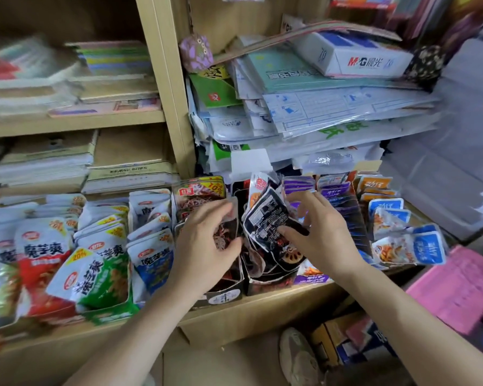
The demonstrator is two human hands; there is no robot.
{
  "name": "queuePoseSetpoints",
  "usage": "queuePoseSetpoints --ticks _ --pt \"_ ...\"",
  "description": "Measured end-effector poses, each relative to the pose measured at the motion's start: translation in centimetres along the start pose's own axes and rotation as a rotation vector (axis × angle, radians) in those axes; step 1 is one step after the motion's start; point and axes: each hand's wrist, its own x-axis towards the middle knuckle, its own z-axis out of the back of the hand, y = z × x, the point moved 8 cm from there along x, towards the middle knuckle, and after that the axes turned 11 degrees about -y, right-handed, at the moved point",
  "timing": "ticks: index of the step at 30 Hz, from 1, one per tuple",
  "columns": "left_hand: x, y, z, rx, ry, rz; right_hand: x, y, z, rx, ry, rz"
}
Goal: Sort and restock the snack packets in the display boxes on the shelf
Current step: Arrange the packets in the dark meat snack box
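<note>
A row of display boxes full of snack packets runs along the wooden shelf. My left hand grips a dark lotus-root packet over the black display box in the middle. My right hand holds a bunch of black packets standing in the neighbouring black box, thumb across the front one. To the left lie white packets with red, green and blue lower halves. On the right stand purple packets and blue-and-white packets.
Stacks of papers and plastic folders fill the compartment just above the boxes. Notebooks are piled on the left shelves. A grey plastic bin stands at the right, pink sheets below it. A shoe and cartons sit on the floor.
</note>
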Motion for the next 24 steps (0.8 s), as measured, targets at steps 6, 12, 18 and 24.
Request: queuePoseSetpoints --ticks 6,12,18,24 --pt "-0.1 -0.3 0.4 0.129 0.002 0.007 -0.8 1.8 -1.3 -0.086 0.053 0.243" --pt "1.0 2.3 3.9 -0.081 -0.271 0.240 -2.5 2.4 -0.8 -0.034 0.263 0.261" --pt "0.2 -0.1 9.0 -0.472 -0.666 0.105 -4.6 3.2 -3.7 -0.037 0.504 0.217" --pt "-0.3 -2.0 7.7 -0.480 -0.614 0.012 -2.5 2.1 -0.4 0.101 0.329 0.077"
